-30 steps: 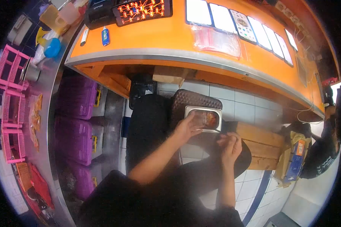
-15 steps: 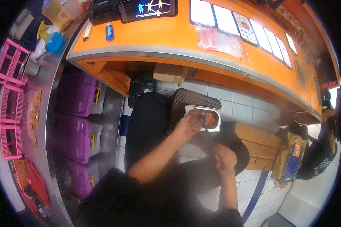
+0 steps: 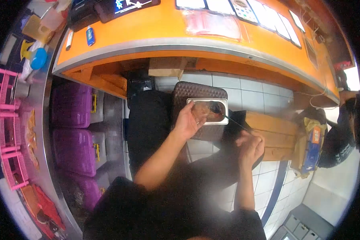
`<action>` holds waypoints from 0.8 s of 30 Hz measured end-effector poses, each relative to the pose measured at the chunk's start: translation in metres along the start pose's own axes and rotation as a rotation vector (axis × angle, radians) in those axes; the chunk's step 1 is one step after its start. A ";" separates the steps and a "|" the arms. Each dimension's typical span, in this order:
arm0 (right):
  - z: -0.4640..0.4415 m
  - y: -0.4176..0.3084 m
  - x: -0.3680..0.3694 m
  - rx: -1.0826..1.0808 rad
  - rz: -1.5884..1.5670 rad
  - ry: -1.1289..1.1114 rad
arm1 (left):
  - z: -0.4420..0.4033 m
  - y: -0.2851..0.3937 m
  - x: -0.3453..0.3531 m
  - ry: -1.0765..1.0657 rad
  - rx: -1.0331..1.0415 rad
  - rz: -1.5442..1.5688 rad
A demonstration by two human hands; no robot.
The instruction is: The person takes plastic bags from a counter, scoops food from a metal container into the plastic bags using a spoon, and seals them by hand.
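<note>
A steel food container (image 3: 225, 120) with reddish-brown contents rests on a brown woven stool (image 3: 200, 90). My left hand (image 3: 187, 123) is at the container's left side, fingers curled around something thin and see-through, apparently a clear plastic bag (image 3: 202, 110). Its exact shape is hard to make out. In my right hand (image 3: 252, 146), closed to the right of the container, is the thin dark handle of a spoon (image 3: 237, 122). The spoon's dark bowl is over the container, beside the clear bag.
Above the stool, an orange counter (image 3: 148, 30) bears phones, a clear plastic packet (image 3: 212, 25) and a blue-capped bottle (image 3: 90, 36). Purple bins (image 3: 72, 150) stand under the steel counter at left. A wooden bench (image 3: 272, 136) and a cardboard box (image 3: 311, 148) are at right, near another person (image 3: 340, 140).
My right hand has moved right and up, and the spoon's handle now slants out toward it. My left hand has turned more upright at the container's left edge. The view has shifted slightly.
</note>
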State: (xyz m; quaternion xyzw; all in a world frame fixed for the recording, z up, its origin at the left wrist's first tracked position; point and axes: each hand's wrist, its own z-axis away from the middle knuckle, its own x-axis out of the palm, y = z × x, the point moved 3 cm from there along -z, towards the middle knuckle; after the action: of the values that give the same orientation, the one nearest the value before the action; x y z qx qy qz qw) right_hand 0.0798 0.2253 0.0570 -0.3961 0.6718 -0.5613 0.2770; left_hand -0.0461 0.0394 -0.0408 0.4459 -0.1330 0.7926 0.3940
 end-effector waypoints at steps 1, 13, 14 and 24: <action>-0.001 0.003 -0.002 0.071 -0.057 0.059 | 0.002 0.001 0.003 0.004 0.010 -0.017; -0.002 0.052 -0.009 0.221 -0.108 0.299 | 0.022 0.014 0.002 0.011 0.100 -0.051; -0.003 0.059 -0.001 0.249 0.005 0.204 | 0.026 0.016 0.002 0.009 0.108 -0.055; 0.001 0.019 0.039 -0.120 1.035 0.373 | 0.046 0.003 -0.005 0.060 0.027 0.001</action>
State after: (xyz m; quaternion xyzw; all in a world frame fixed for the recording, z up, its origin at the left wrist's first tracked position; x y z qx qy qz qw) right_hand 0.0559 0.1927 0.0412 0.0770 0.8471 -0.3733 0.3703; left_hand -0.0192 0.0088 -0.0188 0.4270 -0.1105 0.8076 0.3915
